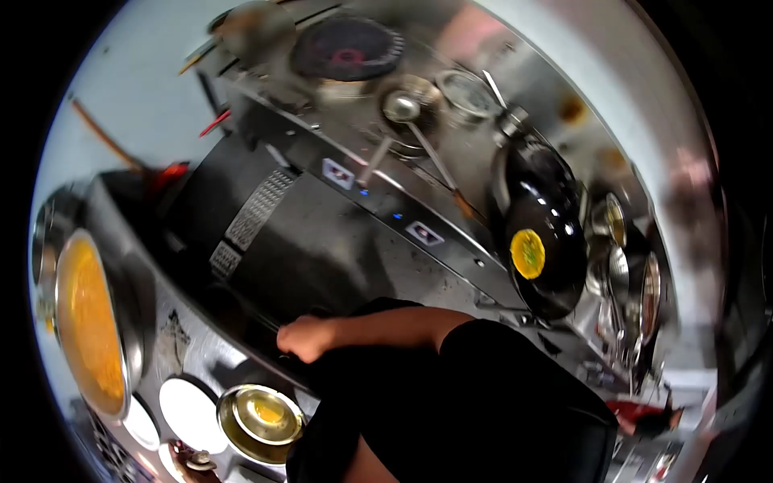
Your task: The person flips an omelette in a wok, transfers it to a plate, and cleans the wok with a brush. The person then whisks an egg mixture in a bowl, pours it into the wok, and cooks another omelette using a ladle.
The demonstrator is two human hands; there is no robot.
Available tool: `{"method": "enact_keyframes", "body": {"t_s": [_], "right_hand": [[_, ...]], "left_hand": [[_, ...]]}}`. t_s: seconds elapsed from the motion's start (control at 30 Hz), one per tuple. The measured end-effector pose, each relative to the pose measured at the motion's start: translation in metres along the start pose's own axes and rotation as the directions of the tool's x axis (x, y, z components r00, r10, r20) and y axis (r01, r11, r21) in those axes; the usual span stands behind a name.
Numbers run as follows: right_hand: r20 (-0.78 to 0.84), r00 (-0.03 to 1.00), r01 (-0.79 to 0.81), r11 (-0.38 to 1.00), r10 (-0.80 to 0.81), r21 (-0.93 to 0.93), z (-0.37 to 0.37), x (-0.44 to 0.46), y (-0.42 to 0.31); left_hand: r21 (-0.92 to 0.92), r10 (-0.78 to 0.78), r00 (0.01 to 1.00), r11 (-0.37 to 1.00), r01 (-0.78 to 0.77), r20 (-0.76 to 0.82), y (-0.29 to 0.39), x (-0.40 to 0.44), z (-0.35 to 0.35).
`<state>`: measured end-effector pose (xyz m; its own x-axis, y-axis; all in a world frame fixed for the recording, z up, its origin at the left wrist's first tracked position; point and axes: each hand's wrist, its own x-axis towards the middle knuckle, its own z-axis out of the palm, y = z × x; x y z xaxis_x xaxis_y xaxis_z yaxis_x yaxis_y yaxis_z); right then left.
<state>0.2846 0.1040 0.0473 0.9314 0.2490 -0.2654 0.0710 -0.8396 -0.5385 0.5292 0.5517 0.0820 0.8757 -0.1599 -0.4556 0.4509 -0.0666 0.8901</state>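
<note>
My right hand [306, 338] is closed in a fist beside the edge of the steel counter [173, 278]. A dark thing shows at its fingers, too unclear to name. The bare forearm reaches left from a black sleeve. Part of my other arm shows at the bottom edge, but my left hand is out of view. Nearest my right hand, a metal bowl [229, 431] holds a smaller bowl with yellow liquid. Two white plates [192, 414] lie beside it. On the stove, a black wok [555, 282] holds a round yellow piece of food [528, 254] with a green middle.
A large bowl of orange-yellow food [93, 330] stands at the left. A ladle [435, 157] rests over a pot on the stove, near a dark round burner [348, 48]. Strainers and metal utensils [618, 274] crowd the right side. A long wooden handle [105, 133] sticks out at the upper left.
</note>
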Motion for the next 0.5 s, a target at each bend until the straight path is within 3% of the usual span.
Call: {"method": "enact_keyframes", "body": {"t_s": [0.07, 0.1, 0.13, 0.17, 0.2, 0.27, 0.3, 0.37, 0.4, 0.47, 0.5], "right_hand": [[-0.121, 0.993, 0.051, 0.954, -0.015, 0.295, 0.046, -0.023, -0.002], [-0.077, 0.992, -0.067, 0.931, 0.100, 0.358, 0.053, -0.045, 0.007], [-0.024, 0.979, -0.176, 0.893, 0.204, 0.415, 0.055, -0.065, 0.016], [-0.036, 0.931, -0.304, 0.830, 0.362, 0.467, 0.062, -0.091, 0.023], [-0.040, 0.862, -0.415, 0.747, 0.506, 0.519, 0.068, -0.121, 0.028], [-0.199, 0.789, -0.366, 0.706, 0.581, 0.607, 0.095, -0.194, 0.032], [-0.348, 0.718, -0.216, 0.668, 0.603, 0.712, 0.115, -0.240, 0.026], [-0.226, 0.612, -0.210, 0.430, 0.758, 0.878, 0.158, -0.326, 0.007], [-0.246, 0.552, -0.231, 0.429, 0.797, 0.873, 0.171, -0.381, -0.016], [-0.082, 0.594, -0.281, 0.302, 0.801, 0.911, 0.240, -0.458, -0.040], [-0.089, 0.527, -0.236, 0.247, 0.845, 0.940, 0.272, -0.503, -0.065]], "left_hand": [[-0.179, 0.164, 0.915, 0.979, -0.103, 0.369, 0.000, -0.005, 0.032], [-0.192, 0.225, 0.858, 0.970, -0.150, 0.462, -0.003, -0.023, 0.087], [-0.169, 0.105, 0.880, 0.985, -0.029, 0.463, -0.005, -0.046, 0.135], [-0.249, 0.095, 0.775, 0.965, 0.082, 0.625, -0.015, -0.074, 0.191], [-0.201, -0.019, 0.689, 0.950, 0.239, 0.725, -0.029, -0.094, 0.230], [-0.075, -0.151, 0.504, 0.914, 0.400, 0.851, -0.061, -0.157, 0.310], [0.037, -0.232, 0.385, 0.892, 0.451, 0.893, -0.083, -0.188, 0.339], [0.269, -0.393, 0.163, 0.826, 0.495, 0.905, -0.130, -0.239, 0.377], [0.377, -0.468, 0.056, 0.772, 0.511, 0.882, -0.146, -0.271, 0.394], [0.556, -0.613, -0.030, 0.693, 0.459, 0.789, -0.187, -0.314, 0.408], [0.624, -0.663, -0.075, 0.654, 0.426, 0.745, -0.207, -0.335, 0.414]]}}
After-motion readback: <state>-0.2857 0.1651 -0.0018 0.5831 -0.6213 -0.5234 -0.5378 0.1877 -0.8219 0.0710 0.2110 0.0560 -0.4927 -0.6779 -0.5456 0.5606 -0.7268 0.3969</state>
